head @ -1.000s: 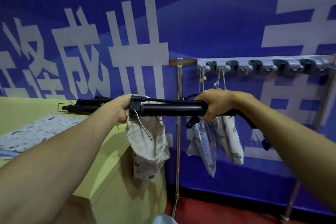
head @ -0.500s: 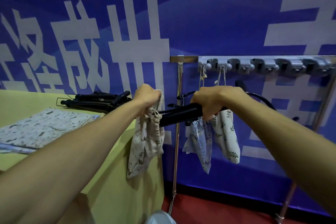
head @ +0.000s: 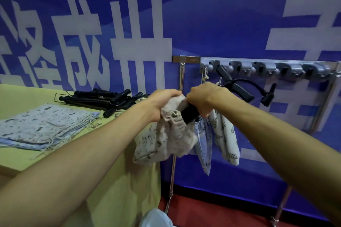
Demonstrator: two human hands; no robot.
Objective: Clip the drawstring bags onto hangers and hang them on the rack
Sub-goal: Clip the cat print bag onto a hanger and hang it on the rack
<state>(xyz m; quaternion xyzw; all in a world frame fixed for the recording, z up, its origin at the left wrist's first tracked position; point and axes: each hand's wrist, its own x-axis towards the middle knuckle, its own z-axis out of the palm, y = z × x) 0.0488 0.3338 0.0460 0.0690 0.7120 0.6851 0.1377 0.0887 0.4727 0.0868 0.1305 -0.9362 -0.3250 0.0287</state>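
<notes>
My left hand [head: 164, 104] grips the gathered top of a beige printed drawstring bag [head: 166, 140], which hangs down below it. My right hand [head: 204, 97] is closed on a black hanger [head: 241, 92] right beside the left hand; the hanger's bar runs from under the bag's top toward the rack. The bag's top is bunched against the hanger's near end. The metal rack [head: 186, 59] carries a grey row of hooks [head: 267, 69]. Two bags hang there: a blue one [head: 204, 145] and a white leaf-print one [head: 225, 138].
A yellow-green table [head: 24, 94] at the left holds a flat stack of printed bags [head: 42, 125] and a pile of black hangers [head: 99, 98]. The rack's legs [head: 172, 180] stand on a red floor before a blue banner wall.
The hanger has swung from level across my view to pointing away toward the rack. My hands have come close together, and the bag's top is now bunched at the hanger's near end.
</notes>
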